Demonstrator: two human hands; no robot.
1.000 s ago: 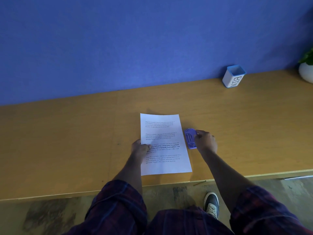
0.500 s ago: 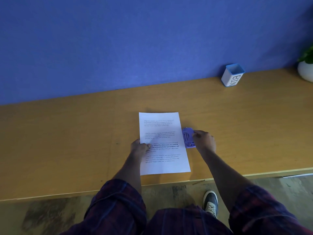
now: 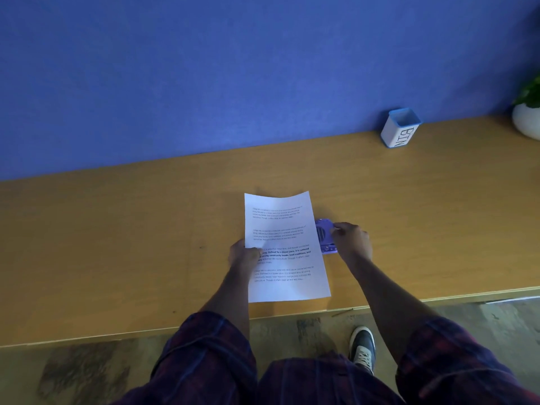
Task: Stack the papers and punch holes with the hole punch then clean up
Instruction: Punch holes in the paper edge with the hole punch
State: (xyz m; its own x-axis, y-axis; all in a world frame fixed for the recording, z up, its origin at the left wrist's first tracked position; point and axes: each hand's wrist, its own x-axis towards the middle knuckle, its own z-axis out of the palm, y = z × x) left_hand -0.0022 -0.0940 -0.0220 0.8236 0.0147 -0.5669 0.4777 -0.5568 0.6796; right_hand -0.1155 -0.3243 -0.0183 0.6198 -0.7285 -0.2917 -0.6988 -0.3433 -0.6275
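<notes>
Papers [image 3: 285, 247]: stacked on the tabletop [image 3: 117, 244], left hand [image 3: 245, 254] pinching their left edge.
Hole punch [image 3: 325, 236]: at the papers' right edge, right hand [image 3: 352, 239] gripping it.
Left: punching apparently, then cleanup.

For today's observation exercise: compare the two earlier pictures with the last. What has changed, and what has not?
The hole punch, under the right hand, has slid left against the papers' right edge. The papers' far edge has lifted into a slight curl. The left hand still pins their left edge; the bin and plant pot are unmoved.
</notes>
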